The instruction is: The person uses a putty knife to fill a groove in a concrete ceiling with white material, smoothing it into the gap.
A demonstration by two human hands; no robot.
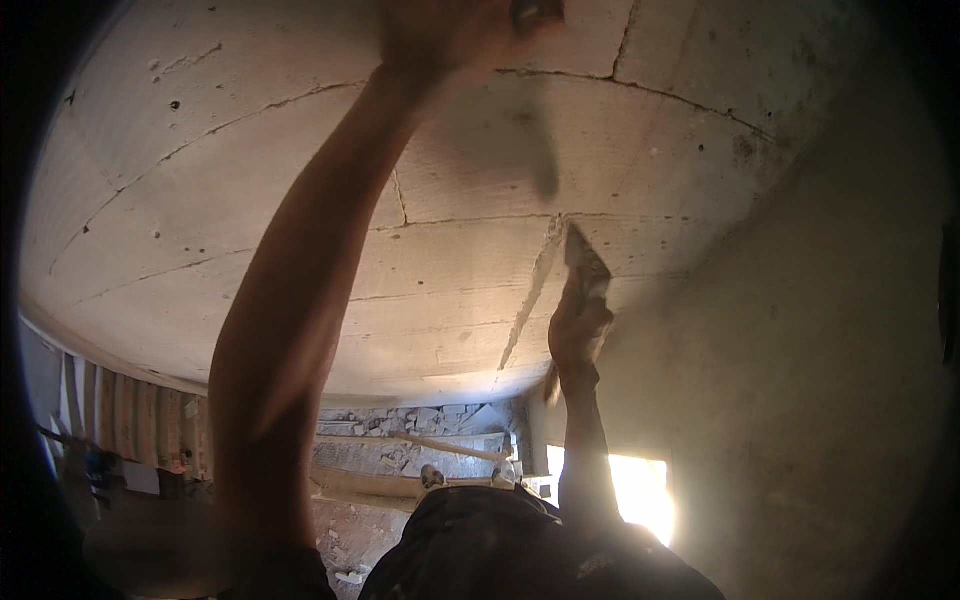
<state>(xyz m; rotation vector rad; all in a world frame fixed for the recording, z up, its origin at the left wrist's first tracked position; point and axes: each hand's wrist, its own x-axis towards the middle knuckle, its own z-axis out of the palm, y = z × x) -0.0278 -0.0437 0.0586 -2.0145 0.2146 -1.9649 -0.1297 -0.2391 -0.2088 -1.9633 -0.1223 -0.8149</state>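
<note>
My left hand (pixel 455 28) is high at the top edge, blurred, its fingers closed round a dark object (pixel 535 15) that I cannot make out. My right hand (pixel 578 335) grips a flat metal scraper (pixel 585 260), blade pointing upward, just right of a long rough grey streak (pixel 530 292) on the pale block wall (pixel 450 270). Cracked joint lines and small pits cross this wall, and a blurred dark shadow lies on it between my hands. Whether the blade touches the surface I cannot tell.
A plain plastered wall (pixel 800 380) rises at the right, with a bright opening (pixel 645 495) low in it. Below me are a plank (pixel 360 485) by my feet, a long pole (pixel 450 448) and broken rubble (pixel 450 418). Wooden boards (pixel 140 415) line the lower left.
</note>
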